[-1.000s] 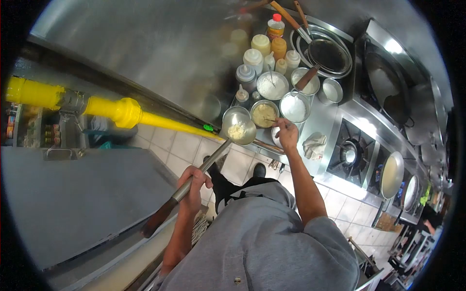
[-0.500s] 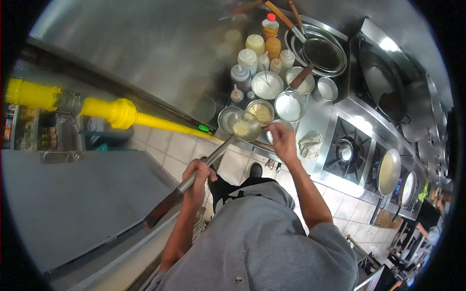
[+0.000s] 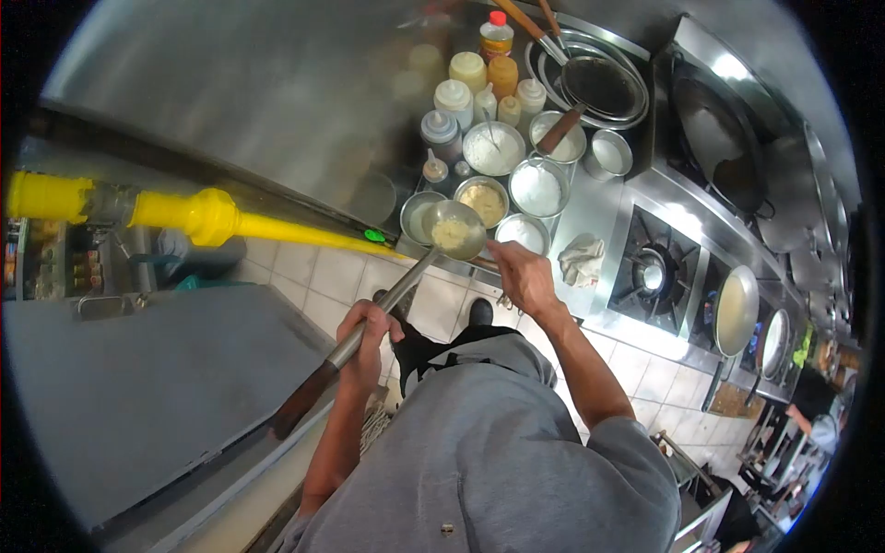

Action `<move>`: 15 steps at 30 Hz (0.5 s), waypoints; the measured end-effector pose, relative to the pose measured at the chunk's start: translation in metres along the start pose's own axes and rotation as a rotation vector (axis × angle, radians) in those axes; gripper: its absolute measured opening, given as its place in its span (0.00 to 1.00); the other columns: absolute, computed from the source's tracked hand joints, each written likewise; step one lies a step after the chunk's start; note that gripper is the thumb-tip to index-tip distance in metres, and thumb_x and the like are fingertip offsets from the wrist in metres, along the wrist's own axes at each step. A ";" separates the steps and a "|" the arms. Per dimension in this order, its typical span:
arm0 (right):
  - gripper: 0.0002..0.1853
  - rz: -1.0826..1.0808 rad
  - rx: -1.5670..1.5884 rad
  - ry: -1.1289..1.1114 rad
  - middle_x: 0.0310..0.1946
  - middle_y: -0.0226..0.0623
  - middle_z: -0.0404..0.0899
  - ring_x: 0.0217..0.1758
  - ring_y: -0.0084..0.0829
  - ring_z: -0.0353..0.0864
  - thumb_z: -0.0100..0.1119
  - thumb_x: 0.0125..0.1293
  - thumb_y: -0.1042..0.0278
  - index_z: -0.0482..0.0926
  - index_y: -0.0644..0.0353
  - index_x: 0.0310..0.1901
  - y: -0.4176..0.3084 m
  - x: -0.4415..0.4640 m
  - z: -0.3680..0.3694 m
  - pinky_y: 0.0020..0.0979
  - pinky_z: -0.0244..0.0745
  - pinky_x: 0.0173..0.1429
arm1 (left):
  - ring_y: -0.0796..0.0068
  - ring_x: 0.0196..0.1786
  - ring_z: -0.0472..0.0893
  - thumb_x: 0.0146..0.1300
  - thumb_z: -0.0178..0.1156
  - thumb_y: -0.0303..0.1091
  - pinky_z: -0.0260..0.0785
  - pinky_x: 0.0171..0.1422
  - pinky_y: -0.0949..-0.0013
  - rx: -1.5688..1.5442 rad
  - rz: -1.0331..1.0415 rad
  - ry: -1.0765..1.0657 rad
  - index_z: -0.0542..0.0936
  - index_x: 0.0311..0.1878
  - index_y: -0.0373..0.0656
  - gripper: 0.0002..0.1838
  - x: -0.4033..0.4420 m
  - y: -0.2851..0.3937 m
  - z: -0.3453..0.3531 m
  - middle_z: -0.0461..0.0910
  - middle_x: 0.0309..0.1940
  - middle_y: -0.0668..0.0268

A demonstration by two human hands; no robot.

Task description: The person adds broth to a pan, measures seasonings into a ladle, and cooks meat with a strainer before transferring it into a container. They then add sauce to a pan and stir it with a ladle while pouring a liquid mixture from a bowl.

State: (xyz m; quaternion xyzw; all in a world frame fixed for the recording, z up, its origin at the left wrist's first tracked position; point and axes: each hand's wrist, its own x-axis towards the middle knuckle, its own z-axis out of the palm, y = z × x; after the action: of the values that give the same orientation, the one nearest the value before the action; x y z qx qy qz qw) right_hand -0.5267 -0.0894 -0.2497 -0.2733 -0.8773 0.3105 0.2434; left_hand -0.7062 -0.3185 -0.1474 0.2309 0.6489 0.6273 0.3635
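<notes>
My left hand (image 3: 367, 336) is closed round the metal handle of a large ladle (image 3: 454, 230), whose bowl holds pale yellow powder. The ladle bowl hangs by the counter edge, partly over a metal container (image 3: 421, 214). Just right of it, my right hand (image 3: 524, 276) has its fingers pinched together; what they hold is too small to make out. Behind the ladle stands a container of yellowish powder (image 3: 482, 198). Containers of white powder or grains (image 3: 539, 188) (image 3: 494, 147) sit near it, and another white-filled one (image 3: 523, 236) is beyond my right fingertips.
Squeeze bottles (image 3: 453, 100) stand behind the containers. A strainer (image 3: 599, 85) rests on bowls at the back. A crumpled cloth (image 3: 582, 260) lies left of the burner (image 3: 651, 271). Pans (image 3: 737, 311) are at the right, a yellow pipe (image 3: 211, 217) at the left. Another person (image 3: 819, 428) is far right.
My right hand has come away from the yellowish powder container to beside the ladle, and the spoon there no longer shows. The ladle bowl shifted over the leftmost container's edge.
</notes>
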 end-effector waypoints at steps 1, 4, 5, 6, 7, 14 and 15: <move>0.10 0.008 -0.004 -0.003 0.38 0.43 0.86 0.37 0.45 0.87 0.59 0.70 0.71 0.83 0.58 0.51 0.003 -0.001 -0.004 0.42 0.81 0.41 | 0.75 0.33 0.77 0.76 0.56 0.45 0.69 0.44 0.69 0.008 0.015 -0.005 0.72 0.36 0.40 0.18 0.001 -0.001 -0.002 0.77 0.26 0.62; 0.12 0.461 0.119 0.294 0.36 0.45 0.88 0.37 0.46 0.88 0.54 0.76 0.64 0.85 0.61 0.46 0.008 -0.003 -0.015 0.41 0.80 0.42 | 0.75 0.33 0.77 0.76 0.56 0.44 0.69 0.44 0.69 -0.001 -0.002 0.008 0.72 0.35 0.40 0.17 -0.006 -0.004 -0.006 0.77 0.26 0.62; 0.15 0.579 0.094 0.307 0.34 0.45 0.88 0.37 0.45 0.89 0.53 0.78 0.61 0.85 0.61 0.45 0.015 -0.001 -0.021 0.40 0.80 0.42 | 0.75 0.33 0.77 0.76 0.55 0.44 0.69 0.43 0.69 -0.025 -0.008 0.017 0.72 0.35 0.40 0.17 -0.006 -0.005 -0.006 0.78 0.26 0.62; 0.18 0.621 0.131 0.305 0.32 0.45 0.88 0.36 0.47 0.89 0.51 0.79 0.57 0.86 0.61 0.45 0.025 -0.004 -0.020 0.42 0.80 0.43 | 0.75 0.33 0.77 0.76 0.55 0.44 0.69 0.43 0.69 -0.026 -0.008 0.011 0.72 0.35 0.40 0.17 -0.006 -0.005 -0.006 0.78 0.26 0.62; 0.18 0.624 0.130 0.311 0.32 0.45 0.88 0.36 0.47 0.89 0.51 0.79 0.57 0.86 0.61 0.45 0.035 -0.009 -0.016 0.42 0.80 0.43 | 0.75 0.32 0.77 0.76 0.55 0.44 0.69 0.44 0.69 -0.007 -0.006 0.014 0.72 0.36 0.40 0.17 -0.008 -0.005 -0.007 0.78 0.26 0.62; 0.21 0.598 0.049 0.237 0.33 0.45 0.89 0.37 0.48 0.88 0.50 0.79 0.53 0.86 0.62 0.46 0.053 -0.018 0.005 0.43 0.80 0.45 | 0.75 0.32 0.77 0.77 0.54 0.41 0.69 0.44 0.69 0.047 0.008 -0.020 0.72 0.36 0.40 0.15 -0.009 0.002 -0.005 0.77 0.25 0.63; 0.21 0.597 0.067 0.241 0.33 0.46 0.89 0.37 0.48 0.89 0.50 0.79 0.53 0.86 0.64 0.46 0.053 -0.018 0.005 0.43 0.80 0.45 | 0.75 0.32 0.77 0.77 0.54 0.41 0.69 0.44 0.69 0.049 0.008 -0.021 0.72 0.36 0.40 0.15 -0.009 0.004 -0.004 0.77 0.25 0.63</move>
State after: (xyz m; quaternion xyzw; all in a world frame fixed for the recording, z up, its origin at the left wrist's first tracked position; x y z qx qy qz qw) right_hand -0.4997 -0.0680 -0.2935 -0.5450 -0.7126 0.3624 0.2525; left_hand -0.7044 -0.3277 -0.1424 0.2488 0.6593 0.6103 0.3619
